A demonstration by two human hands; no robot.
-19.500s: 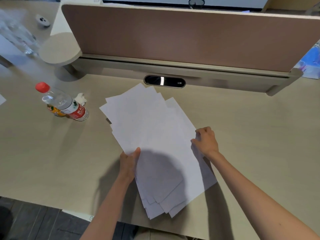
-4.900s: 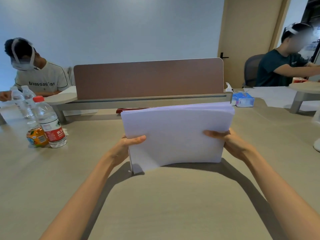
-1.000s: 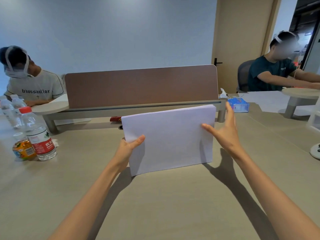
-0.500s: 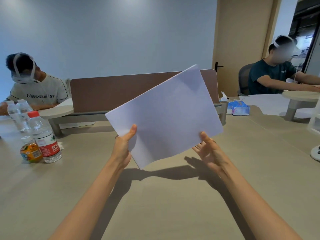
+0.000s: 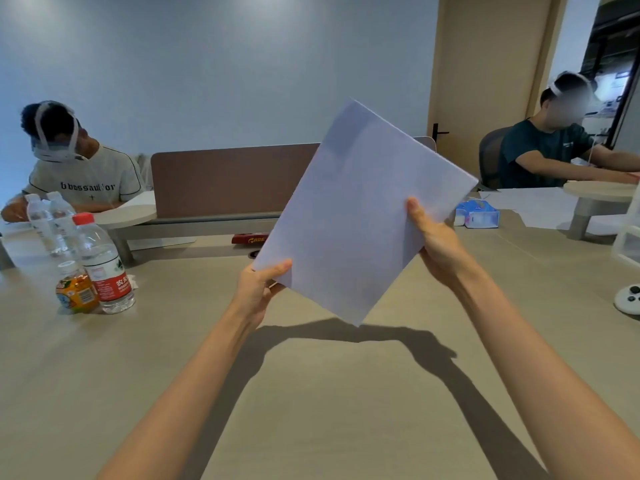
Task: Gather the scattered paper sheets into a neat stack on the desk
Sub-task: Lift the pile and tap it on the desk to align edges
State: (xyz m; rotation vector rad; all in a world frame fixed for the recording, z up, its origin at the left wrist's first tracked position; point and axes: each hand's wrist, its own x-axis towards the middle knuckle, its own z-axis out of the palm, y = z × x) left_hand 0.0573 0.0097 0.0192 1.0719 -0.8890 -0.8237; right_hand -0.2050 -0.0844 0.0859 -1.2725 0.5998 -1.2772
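both hands hold the paper stack [image 5: 360, 216] in the air above the middle of the desk [image 5: 311, 410], clear of its surface, with a shadow of the stack and arms falling on the wood below. the stack is squared up and turned like a diamond, one corner pointing down toward the desk and the opposite corner up in front of the brown divider panel [image 5: 225, 181] along the far edge. the left hand [image 5: 256, 292] pinches the stack's left corner, thumb lying on the near face and the other fingers closed behind it. the right hand [image 5: 438, 247] grips the lower right edge, thumb pressed on the near face and the fingers wrapped out of sight behind the sheets. toward the desk's left edge stand a water bottle with a red cap [image 5: 102, 265] and a small orange drink bottle [image 5: 74, 289] touching it, with two more clear bottles behind. a blue tissue pack [image 5: 479, 213] lies near the far right end of the divider. two seated people are at the neighbouring places.
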